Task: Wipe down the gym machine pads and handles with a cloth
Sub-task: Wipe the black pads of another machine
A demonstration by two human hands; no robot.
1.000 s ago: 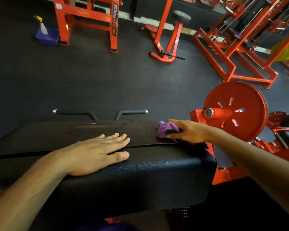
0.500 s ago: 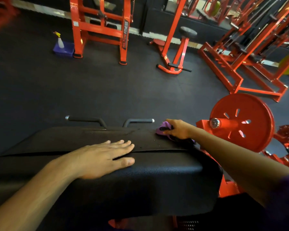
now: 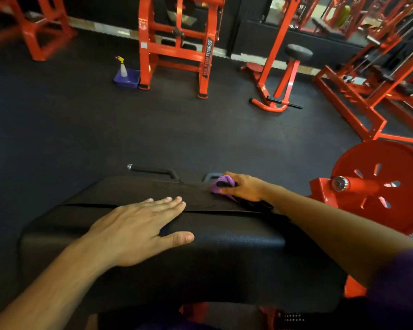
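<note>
A wide black machine pad [image 3: 236,258] fills the lower middle of the view. My left hand [image 3: 138,232] rests flat on its top, fingers straight. My right hand [image 3: 246,188] grips a bunched purple cloth [image 3: 221,184] at the pad's far edge, wrapped around the right black handle, most of which is hidden by hand and cloth. The left black handle [image 3: 153,170] with a chrome end cap sticks out beyond the pad, bare.
A red weight plate [image 3: 386,184] on a red arm sits close on the right. A spray bottle [image 3: 122,66] stands in a blue tub [image 3: 126,79] by a red frame [image 3: 177,46]. More red machines line the back and right; dark rubber floor lies between.
My right hand with the cloth slid from the pad's far right corner onto the right handle. The head view tilted up, showing more floor. My left hand stayed flat on the pad.
</note>
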